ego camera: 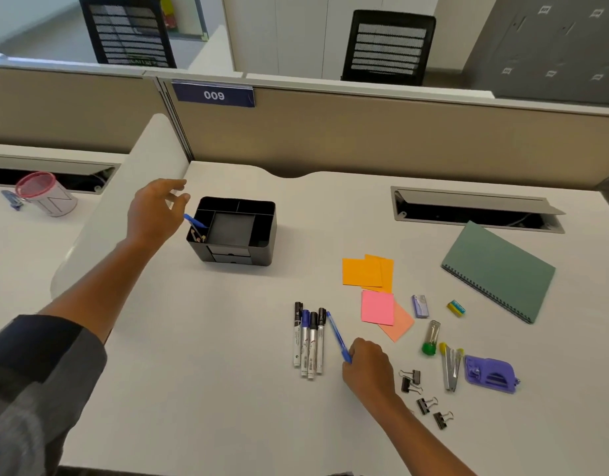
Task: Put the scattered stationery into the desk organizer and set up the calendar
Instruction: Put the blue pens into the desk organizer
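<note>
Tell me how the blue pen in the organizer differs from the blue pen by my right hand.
The blue pen in the organizer stands tilted in the left compartment of the black organizer, only its top showing; the blue pen on the desk lies flat, its whole length visible. The organizer pen is free, with the left hand open beside it; the desk pen's near end is gripped by the right hand. Both look like the same blue pen type.

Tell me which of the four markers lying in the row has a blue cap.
The second marker from the left. Its cap is blue; the other three markers have black caps. The blue pen beside them is not a marker.
</note>
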Action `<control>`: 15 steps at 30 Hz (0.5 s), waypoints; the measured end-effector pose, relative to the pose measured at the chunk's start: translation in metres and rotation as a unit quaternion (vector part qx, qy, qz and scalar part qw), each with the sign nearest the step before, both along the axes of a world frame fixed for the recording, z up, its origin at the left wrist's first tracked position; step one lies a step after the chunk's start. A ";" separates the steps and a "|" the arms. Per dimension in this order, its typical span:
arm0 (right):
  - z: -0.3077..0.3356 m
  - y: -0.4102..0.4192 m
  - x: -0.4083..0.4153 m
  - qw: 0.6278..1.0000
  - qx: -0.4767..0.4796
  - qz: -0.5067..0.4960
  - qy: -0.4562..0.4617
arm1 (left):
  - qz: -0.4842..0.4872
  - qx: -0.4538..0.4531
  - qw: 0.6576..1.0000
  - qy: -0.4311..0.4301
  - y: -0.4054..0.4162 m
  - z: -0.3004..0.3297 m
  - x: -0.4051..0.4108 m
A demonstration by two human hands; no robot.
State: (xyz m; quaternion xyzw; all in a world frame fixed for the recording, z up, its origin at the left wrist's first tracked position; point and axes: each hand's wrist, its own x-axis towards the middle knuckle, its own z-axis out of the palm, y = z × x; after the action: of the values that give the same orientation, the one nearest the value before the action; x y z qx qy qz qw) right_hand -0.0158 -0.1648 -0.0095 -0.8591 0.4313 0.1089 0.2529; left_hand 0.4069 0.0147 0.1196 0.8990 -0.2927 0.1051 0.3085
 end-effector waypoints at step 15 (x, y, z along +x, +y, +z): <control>0.099 -0.036 0.062 0.937 -0.046 0.083 -0.336 | -0.354 0.037 0.921 0.160 -0.070 0.010 -0.148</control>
State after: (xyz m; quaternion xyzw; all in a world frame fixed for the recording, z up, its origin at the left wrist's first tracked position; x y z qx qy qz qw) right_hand 0.0461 -0.2012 0.0893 -0.8890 0.2534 -0.1855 0.3333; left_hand 0.2588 -0.0553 0.1297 0.7523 -0.5421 -0.1669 0.3351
